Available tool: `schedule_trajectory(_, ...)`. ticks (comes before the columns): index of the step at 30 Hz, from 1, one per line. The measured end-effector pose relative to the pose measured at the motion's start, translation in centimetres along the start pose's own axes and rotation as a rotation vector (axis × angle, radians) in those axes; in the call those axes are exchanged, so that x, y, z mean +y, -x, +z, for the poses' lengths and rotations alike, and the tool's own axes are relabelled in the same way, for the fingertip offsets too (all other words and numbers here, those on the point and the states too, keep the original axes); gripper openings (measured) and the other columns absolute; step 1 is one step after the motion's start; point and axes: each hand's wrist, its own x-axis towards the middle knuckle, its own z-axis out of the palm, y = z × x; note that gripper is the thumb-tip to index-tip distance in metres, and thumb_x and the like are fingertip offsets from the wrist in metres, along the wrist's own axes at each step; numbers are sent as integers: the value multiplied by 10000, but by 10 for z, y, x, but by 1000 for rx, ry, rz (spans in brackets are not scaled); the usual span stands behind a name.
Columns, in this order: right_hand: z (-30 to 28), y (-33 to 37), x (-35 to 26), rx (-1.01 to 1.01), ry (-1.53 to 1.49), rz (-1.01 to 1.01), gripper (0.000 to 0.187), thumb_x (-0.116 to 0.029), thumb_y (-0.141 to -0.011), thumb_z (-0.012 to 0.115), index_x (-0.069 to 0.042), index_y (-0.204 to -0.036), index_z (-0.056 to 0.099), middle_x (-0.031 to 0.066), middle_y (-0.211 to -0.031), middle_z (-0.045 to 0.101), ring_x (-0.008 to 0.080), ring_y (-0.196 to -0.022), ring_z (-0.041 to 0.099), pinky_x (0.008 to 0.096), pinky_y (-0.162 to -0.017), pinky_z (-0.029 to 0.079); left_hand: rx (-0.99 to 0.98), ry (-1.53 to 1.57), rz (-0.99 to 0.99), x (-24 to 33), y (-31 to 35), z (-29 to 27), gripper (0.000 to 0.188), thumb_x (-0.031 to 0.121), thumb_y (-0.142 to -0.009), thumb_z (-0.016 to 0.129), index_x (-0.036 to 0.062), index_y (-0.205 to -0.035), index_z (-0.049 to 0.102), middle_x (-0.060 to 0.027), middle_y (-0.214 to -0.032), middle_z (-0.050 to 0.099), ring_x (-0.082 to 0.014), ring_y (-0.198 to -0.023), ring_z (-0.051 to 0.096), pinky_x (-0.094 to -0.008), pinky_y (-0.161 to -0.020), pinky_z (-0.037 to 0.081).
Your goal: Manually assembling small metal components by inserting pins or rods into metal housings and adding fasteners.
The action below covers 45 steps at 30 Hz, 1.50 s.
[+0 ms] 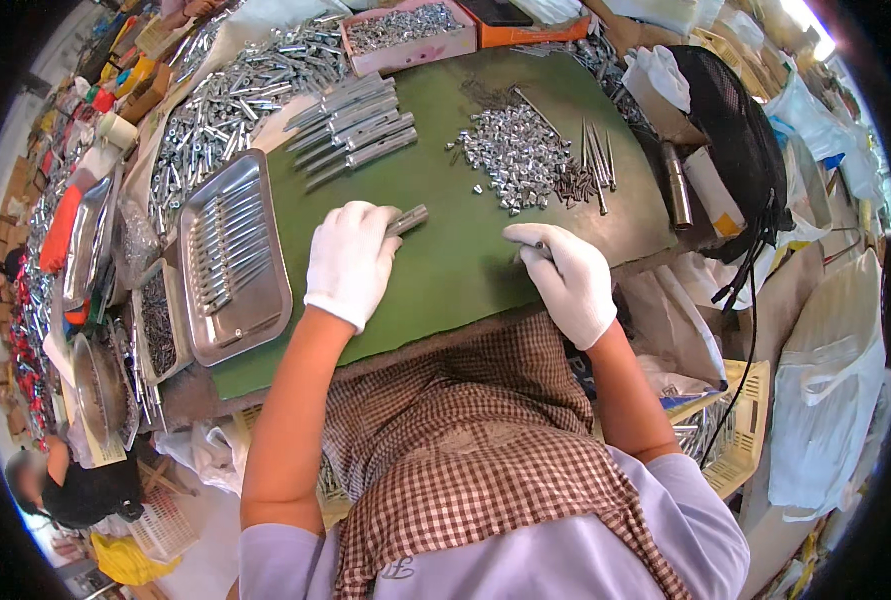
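My left hand (351, 255), in a white glove, is closed on a short silver metal tube (409, 220) whose end sticks out to the right, above the green mat (436, 275). My right hand (569, 278), gloved too, is closed in a pinch over the mat's right part. A small dark piece shows at its fingertips, too little of it to name. Beyond my hands lies a heap of small silver metal parts (516, 155), with dark screws (574, 185) and several thin metal rods (601, 165) at its right. Several silver tubes with pointed ends (356, 130) lie in a row at the mat's far left.
Left of the mat stands a steel tray (234, 335) with a row of thin metal rods. Many metal tubes (211, 125) are piled at the far left. A pink box (411, 50) of small parts, an orange box (526, 35) and a black mesh bag (731, 130) edge the mat.
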Motion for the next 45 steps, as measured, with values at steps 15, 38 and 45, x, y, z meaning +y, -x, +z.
schedule_trajectory(15,8,-3,-13,-231,-268,228,327,-254,-976,527,-21,-1192,605,195,-977,682,316,-917,673,354,-821,509,-200,-35,137,68,15,-32,319,231,-848,641,111,-1142,608,-92,-902,599,-288,-843,612,-411,-739,486)
schedule_trajectory(38,2,-5,-27,-156,-157,182,202,-53,-817,697,-33,-995,605,84,-821,583,167,-744,558,289,-727,482,-101,419,57,56,22,-22,349,161,-848,645,224,-1191,650,-58,-832,612,-250,-726,628,-344,-633,507)
schedule_trajectory(45,-4,-6,-31,-139,-230,194,222,-37,-818,685,-35,-1026,610,34,-864,595,118,-776,547,268,-753,477,-48,362,46,56,25,-23,278,189,-846,654,227,-1121,667,-48,-760,601,-246,-672,626,-347,-589,499)
